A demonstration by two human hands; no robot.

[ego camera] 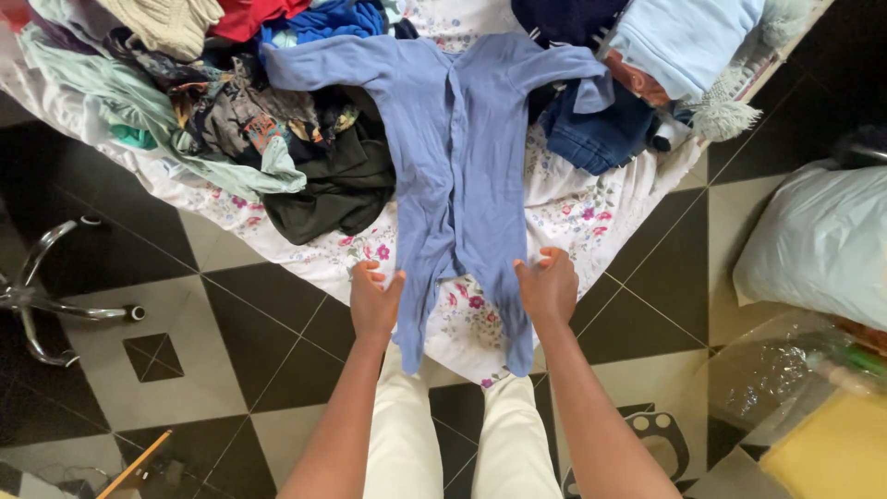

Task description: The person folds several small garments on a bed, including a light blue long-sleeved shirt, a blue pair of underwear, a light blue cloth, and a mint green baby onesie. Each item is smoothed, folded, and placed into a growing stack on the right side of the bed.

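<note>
Head view: blue baby sleepsuit (459,139) lies flat, looks light and floppy. Left hand (374,298) at 7 o'clock, right hand (548,285) at 5, both open beside its legs; I'd grab there.

blue sleepsuit (457,157), floral white bedsheet (591,208)

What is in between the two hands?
In the head view, the legs of the blue baby sleepsuit hang between the left hand and right hand, over the flowered sheet.

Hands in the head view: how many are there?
2. The left hand is at the left leg of the blue baby suit; the right hand is at its right leg. None seems hidden.
</note>
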